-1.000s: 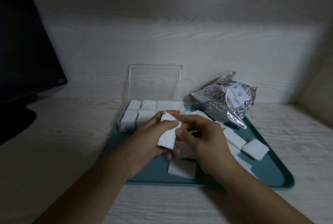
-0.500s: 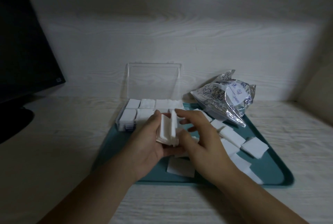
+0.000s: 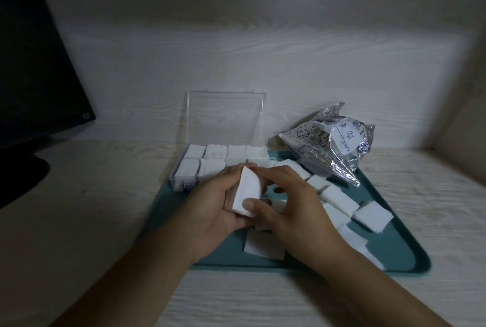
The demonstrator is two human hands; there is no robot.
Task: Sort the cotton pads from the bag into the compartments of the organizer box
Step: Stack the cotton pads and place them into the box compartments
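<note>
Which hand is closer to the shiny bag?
Right. The right hand is on the bag's side of the tray, just below-left of it. The left hand is farther left, holding pads.

A tray lies on the table. The organizer box sits at its far left corner, the bag at its far right. Loose cotton pads lie on the tray near the bag; a monitor stands far left
</note>
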